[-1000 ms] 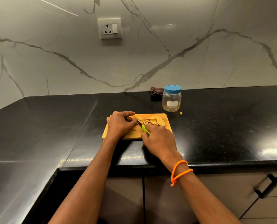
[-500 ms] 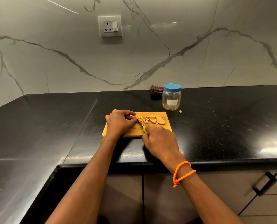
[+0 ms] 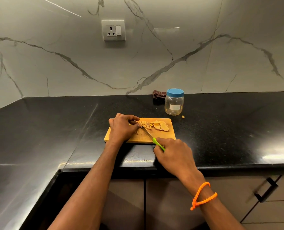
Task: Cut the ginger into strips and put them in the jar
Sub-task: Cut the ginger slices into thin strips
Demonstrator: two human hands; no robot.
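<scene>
1 blank white label (image 3: pixel 174 107) on jar (image 3: pixel 174 103)

View: head camera, single, wide-angle. Position: above and behind the near edge of the black counter (image 3: pixel 220 130), worn at head height. Facing: forward and down toward the marble wall (image 3: pixel 171 55) at 12 o'clock. Range: close; both forearms enter from 6 o'clock, the cutting board (image 3: pixel 161 137) sits centre frame. Edges bow outward from lens distortion. Shared coverage: none, one view only.
</scene>
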